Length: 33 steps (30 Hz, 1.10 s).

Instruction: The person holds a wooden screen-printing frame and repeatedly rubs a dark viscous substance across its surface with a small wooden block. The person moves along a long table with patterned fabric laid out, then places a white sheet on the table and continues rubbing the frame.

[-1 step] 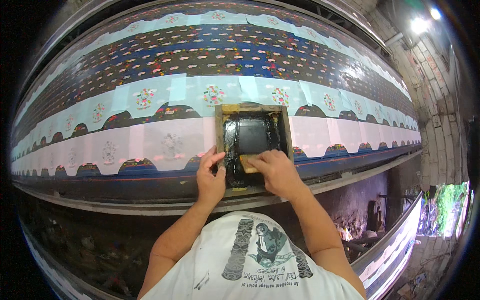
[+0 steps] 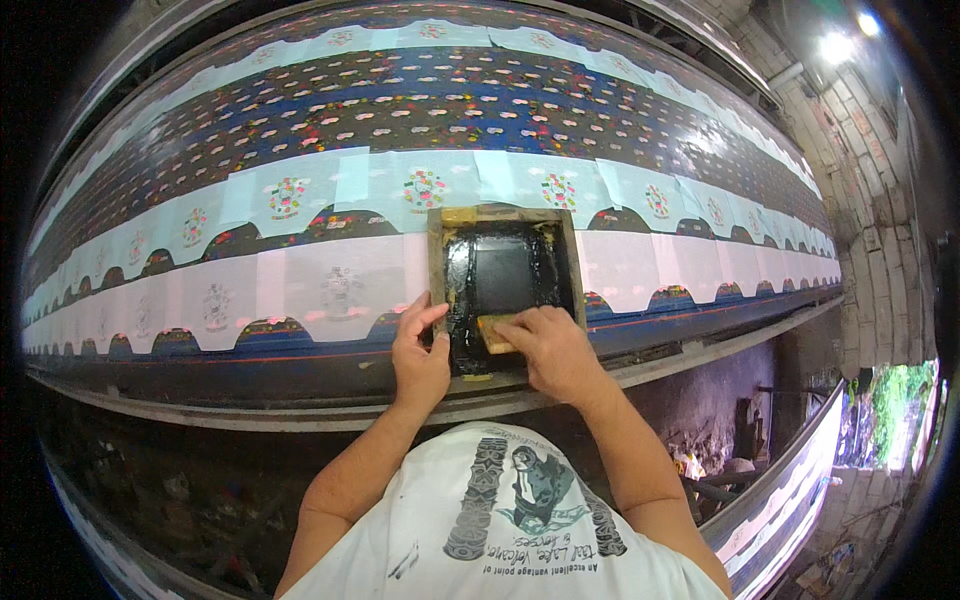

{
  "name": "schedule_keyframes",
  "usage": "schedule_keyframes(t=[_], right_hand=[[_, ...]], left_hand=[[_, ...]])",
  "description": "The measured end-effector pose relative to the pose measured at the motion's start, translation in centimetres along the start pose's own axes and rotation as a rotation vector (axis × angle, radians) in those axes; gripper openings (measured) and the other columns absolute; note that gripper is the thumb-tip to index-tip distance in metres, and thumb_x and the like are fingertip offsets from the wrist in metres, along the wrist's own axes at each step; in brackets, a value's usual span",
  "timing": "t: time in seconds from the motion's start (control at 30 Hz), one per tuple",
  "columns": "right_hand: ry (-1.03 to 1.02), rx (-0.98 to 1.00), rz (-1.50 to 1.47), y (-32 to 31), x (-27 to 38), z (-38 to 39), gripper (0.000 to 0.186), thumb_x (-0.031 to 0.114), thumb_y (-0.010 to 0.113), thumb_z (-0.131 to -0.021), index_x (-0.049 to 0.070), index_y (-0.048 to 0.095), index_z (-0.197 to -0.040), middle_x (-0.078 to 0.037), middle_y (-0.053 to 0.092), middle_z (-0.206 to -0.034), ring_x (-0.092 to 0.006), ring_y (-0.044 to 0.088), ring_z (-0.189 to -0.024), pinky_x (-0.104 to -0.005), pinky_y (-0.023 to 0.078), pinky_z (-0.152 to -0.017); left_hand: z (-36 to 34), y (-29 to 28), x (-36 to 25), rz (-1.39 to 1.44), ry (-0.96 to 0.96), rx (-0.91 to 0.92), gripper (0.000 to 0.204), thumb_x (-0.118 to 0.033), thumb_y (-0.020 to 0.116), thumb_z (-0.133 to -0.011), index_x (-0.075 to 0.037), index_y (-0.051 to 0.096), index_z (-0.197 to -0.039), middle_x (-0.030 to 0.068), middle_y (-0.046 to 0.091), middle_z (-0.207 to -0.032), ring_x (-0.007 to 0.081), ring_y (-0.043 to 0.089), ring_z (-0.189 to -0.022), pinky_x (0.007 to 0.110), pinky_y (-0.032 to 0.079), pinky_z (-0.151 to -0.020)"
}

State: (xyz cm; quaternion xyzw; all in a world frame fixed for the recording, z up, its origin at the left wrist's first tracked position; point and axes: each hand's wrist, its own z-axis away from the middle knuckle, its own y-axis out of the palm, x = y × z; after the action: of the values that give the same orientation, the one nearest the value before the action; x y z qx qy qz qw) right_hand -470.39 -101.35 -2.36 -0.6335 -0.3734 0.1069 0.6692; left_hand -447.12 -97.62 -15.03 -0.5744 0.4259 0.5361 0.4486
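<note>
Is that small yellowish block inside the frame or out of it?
Inside: the yellowish block, gripped by the right hand, is within the four sides of the frame, nearer the person's end.

Wooden frame, matt; black ink glossy; block wood-like.

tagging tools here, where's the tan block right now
In the head view, the tan block is in the right hand, inside the lower part of the wooden frame, right of the left hand.
</note>
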Motion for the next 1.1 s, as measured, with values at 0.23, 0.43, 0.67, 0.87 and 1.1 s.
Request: schedule_keyframes(t=[0.23, 0.43, 0.67, 0.87, 1.1], right_hand=[[0.007, 0.032, -0.036, 0.3, 1.9, 3.6, 0.048, 0.007, 0.08, -0.084, 0.008, 0.077, -0.132, -0.013, 0.071, -0.126, -0.0368, 0.067, -0.116, -0.0503, 0.054, -0.101], [0.138, -0.31, -0.144, 0.3, -0.5, 7.8, 0.046, 0.018, 0.087, -0.092, 0.008, 0.076, -0.135, -0.017, 0.068, -0.142, -0.0416, 0.06, -0.141, -0.0525, 0.046, -0.12], [0.488, -0.565, -0.545, 0.8, -8.1, 15.1, 0.038, 0.005, 0.08, -0.096, 0.005, 0.077, -0.134, -0.018, 0.073, -0.142, -0.0367, 0.065, -0.137, -0.0479, 0.046, -0.121], [0.448, -0.595, -0.479, -2.1, -15.5, 20.5, 0.04, 0.002, 0.079, -0.094, 0.005, 0.078, -0.134, -0.017, 0.074, -0.143, -0.0376, 0.063, -0.14, -0.0492, 0.044, -0.124], [0.329, -0.502, -0.252, -5.4, -20.5, 23.8, 0.038, 0.004, 0.08, -0.092, 0.006, 0.078, -0.13, -0.018, 0.07, -0.142, -0.0445, 0.062, -0.14, -0.0561, 0.046, -0.121]], left_hand=[[-0.3, 1.0, -1.7, -0.149, 0.024, -0.024, 0.055, 0.011, 0.075, -0.081, -0.009, 0.077, -0.133, 0.023, 0.058, -0.162, 0.04, 0.053, -0.154, 0.048, 0.037, -0.132], [-0.3, 1.2, -0.5, -0.166, 0.089, -0.056, 0.049, 0.015, 0.069, -0.075, -0.006, 0.081, -0.117, 0.0261, 0.06, -0.159, 0.0406, 0.054, -0.152, 0.046, 0.039, -0.128], [0.8, 9.0, -3.8, -0.102, 0.206, -0.064, 0.035, 0.012, 0.068, -0.075, -0.005, 0.079, -0.105, 0.0302, 0.059, -0.159, 0.0435, 0.054, -0.152, 0.049, 0.04, -0.127], [1.7, 19.2, -3.2, -0.128, 0.187, -0.078, 0.034, 0.011, 0.069, -0.075, -0.006, 0.079, -0.103, 0.03, 0.059, -0.16, 0.044, 0.054, -0.152, 0.049, 0.038, -0.128], [2.5, 26.0, -3.2, -0.065, 0.179, -0.096, 0.037, 0.012, 0.069, -0.075, -0.006, 0.08, -0.105, 0.0282, 0.06, -0.16, 0.0405, 0.057, -0.15, 0.046, 0.039, -0.127]])
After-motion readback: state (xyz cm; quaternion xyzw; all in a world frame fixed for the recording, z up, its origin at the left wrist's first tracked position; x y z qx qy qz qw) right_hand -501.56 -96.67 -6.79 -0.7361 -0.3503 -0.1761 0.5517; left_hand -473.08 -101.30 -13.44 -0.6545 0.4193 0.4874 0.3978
